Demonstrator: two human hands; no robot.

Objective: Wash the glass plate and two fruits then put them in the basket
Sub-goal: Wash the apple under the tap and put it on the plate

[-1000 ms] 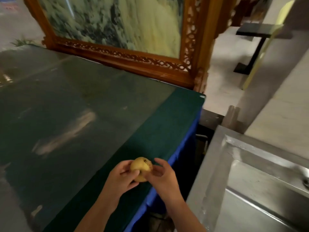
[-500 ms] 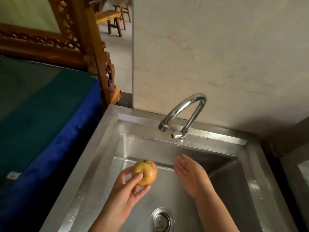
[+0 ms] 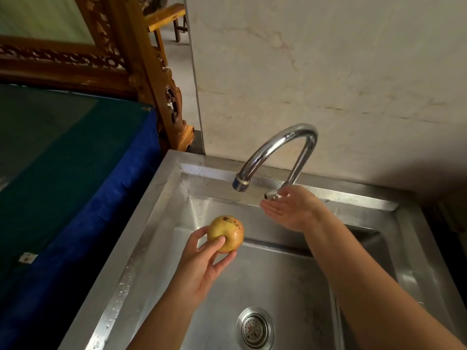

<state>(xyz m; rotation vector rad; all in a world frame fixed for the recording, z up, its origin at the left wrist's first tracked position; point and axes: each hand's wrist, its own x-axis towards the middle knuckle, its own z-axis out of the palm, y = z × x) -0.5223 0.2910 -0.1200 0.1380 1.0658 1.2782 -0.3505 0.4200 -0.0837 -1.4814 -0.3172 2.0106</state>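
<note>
My left hand (image 3: 202,263) holds a yellow-green fruit with brown spots (image 3: 225,233) over the left part of the steel sink (image 3: 161,223), a little below the spout. My right hand (image 3: 290,208) is flat and palm-up at the base of the curved chrome tap (image 3: 275,150), its fingertips touching the tap's small handle (image 3: 271,195). No water runs from the spout. The glass plate, the second fruit and the basket are out of view.
The sink's drain strainer (image 3: 255,329) sits at the bottom centre. A table with green top and blue cloth (image 3: 75,173) borders the sink on the left. A carved wooden frame (image 3: 141,72) stands behind it. A marble wall (image 3: 328,72) backs the tap.
I turned from the green table to the sink with the fruit. My right hand let go of the fruit and rose to the tap handle; the left hand carries it alone.
</note>
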